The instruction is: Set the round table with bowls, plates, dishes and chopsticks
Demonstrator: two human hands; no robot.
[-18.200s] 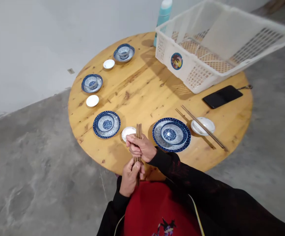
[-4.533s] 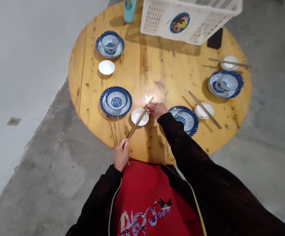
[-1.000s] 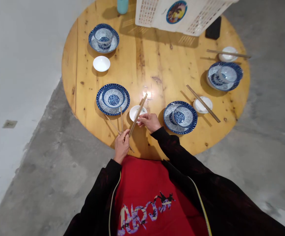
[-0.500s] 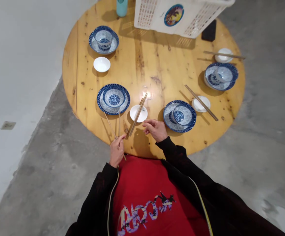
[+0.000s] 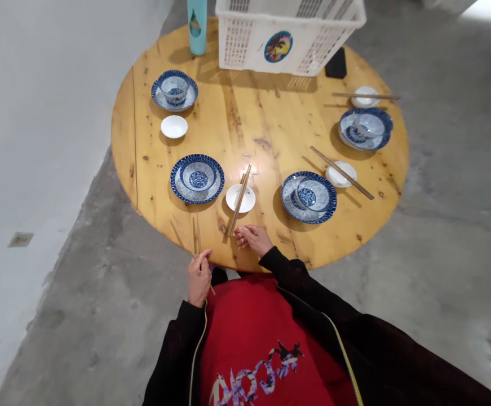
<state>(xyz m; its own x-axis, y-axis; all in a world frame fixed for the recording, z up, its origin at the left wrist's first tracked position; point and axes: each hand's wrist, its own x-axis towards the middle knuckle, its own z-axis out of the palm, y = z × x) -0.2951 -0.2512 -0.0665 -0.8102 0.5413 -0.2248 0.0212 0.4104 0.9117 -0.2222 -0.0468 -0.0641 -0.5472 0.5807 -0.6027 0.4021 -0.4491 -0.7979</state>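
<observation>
My left hand (image 5: 199, 278) is closed around a pair of thin chopsticks (image 5: 199, 237) at the table's front edge, their tips spread apart and pointing away from me. Just right of the lower ends of another pair of chopsticks (image 5: 240, 200) is my right hand (image 5: 254, 239), its fingers loosely bent and apart, with nothing visible in them. That second pair rests across a small white dish (image 5: 248, 199). To the dish's left, a blue-and-white bowl (image 5: 198, 176) sits on a patterned plate (image 5: 179, 190). On its right, another bowl (image 5: 315, 196) stands on a matching plate (image 5: 300, 215).
Farther back are a white basket (image 5: 249, 45), a turquoise holder (image 5: 197, 34) and a black phone (image 5: 336, 63). More bowls on plates line both sides. One white dish (image 5: 174, 127) lies at left; two at right, including one dish (image 5: 346, 169), carry chopsticks.
My right hand has moved left and toward me, closer to the chopsticks' lower ends. My left hand, still holding its chopsticks, has drawn back slightly. The view has shifted too.
</observation>
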